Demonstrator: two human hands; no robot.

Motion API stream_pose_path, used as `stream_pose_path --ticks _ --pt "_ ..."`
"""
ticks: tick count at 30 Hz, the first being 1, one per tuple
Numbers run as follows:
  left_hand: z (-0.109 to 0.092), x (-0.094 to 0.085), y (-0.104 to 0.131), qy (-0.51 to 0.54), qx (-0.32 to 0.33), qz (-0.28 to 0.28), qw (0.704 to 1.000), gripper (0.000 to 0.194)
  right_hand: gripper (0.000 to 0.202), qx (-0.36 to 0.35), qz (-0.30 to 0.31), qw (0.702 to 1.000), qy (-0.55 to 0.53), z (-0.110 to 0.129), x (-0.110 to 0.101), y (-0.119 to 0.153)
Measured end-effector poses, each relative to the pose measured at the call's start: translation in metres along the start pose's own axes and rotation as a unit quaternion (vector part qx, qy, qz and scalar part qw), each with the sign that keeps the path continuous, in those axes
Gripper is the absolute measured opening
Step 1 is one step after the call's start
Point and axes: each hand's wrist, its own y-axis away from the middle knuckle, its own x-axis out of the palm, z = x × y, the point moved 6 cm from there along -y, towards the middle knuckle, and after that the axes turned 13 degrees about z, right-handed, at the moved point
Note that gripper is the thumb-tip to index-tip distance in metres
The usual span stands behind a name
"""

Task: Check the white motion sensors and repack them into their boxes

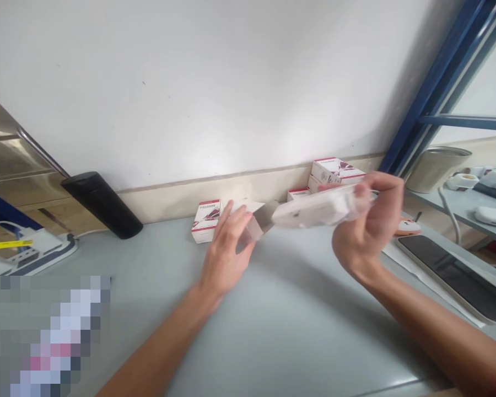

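Note:
My left hand [227, 251] is closed around a small white carton [253, 229] whose flaps stand open toward the right. Raised to the right of the carton, my right hand [370, 220] grips a white item in a clear plastic bag [314, 207]. Motion blurs the bagged item, so its kind is unclear. Its left end is close to the open flap; I cannot tell whether they touch. Just left of my left hand, a white box with red print [206, 220] stands on the grey table [268, 325].
More red and white boxes [334, 168] are stacked by the wall behind my right hand. At left are a black cylindrical bottle [101, 204] and a power strip [37, 256]. A phone [454, 275] lies at right, below a blue-framed shelf [430, 94] with a metal can [436, 168].

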Motion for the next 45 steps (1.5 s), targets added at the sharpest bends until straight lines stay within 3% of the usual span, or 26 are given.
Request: stream_pose_path --ticks 3,6,9,11,14,18,22,25,29,34,36,40,45 --pt "0.02 -0.005 0.004 0.108 -0.117 -0.053 0.986 0.073 0.014 0.014 -0.086 0.995 -0.039 -0.009 -0.01 -0.002" --pt "0.035 0.002 0.008 0.206 -0.217 -0.045 0.953 0.073 0.016 0.07 0.01 0.996 -0.05 -0.013 0.005 0.002" --pt "0.043 0.015 0.011 0.284 -0.277 0.023 0.918 0.078 0.015 0.14 0.137 0.979 -0.058 -0.016 0.025 0.017" --pt "0.046 0.024 0.014 0.319 -0.307 0.077 0.893 0.093 0.015 0.182 0.19 0.963 -0.051 -0.019 0.034 0.027" --pt "0.047 0.028 0.015 0.324 -0.324 0.138 0.878 0.118 0.016 0.241 0.239 0.94 -0.04 -0.028 0.042 0.036" --pt "0.043 0.029 0.013 0.368 -0.313 0.198 0.853 0.126 0.019 0.279 0.276 0.919 -0.02 -0.038 0.048 0.04" --pt "0.046 0.025 0.014 0.441 -0.368 0.199 0.794 0.124 0.027 0.262 0.295 0.919 -0.017 -0.037 0.05 0.04" --pt "0.051 0.024 0.018 0.426 -0.444 0.191 0.765 0.106 0.042 0.257 0.341 0.904 0.017 -0.033 0.053 0.043" --pt "0.051 0.027 0.016 0.343 -0.417 0.198 0.818 0.07 0.058 0.225 0.39 0.892 0.044 -0.025 0.058 0.045" --pt "0.051 0.021 0.016 0.195 -0.349 0.151 0.904 0.057 0.071 0.158 0.449 0.877 0.059 -0.021 0.064 0.048" --pt "0.044 0.019 0.013 0.142 -0.29 0.177 0.93 0.051 0.076 0.109 0.478 0.869 0.063 -0.018 0.067 0.05" --pt "0.031 0.024 0.01 0.124 -0.199 0.284 0.93 0.04 0.067 0.088 0.497 0.859 0.089 -0.017 0.07 0.053" --pt "0.035 0.023 0.012 0.102 -0.164 0.283 0.939 0.046 0.064 0.152 0.481 0.854 0.13 -0.026 0.069 0.052"
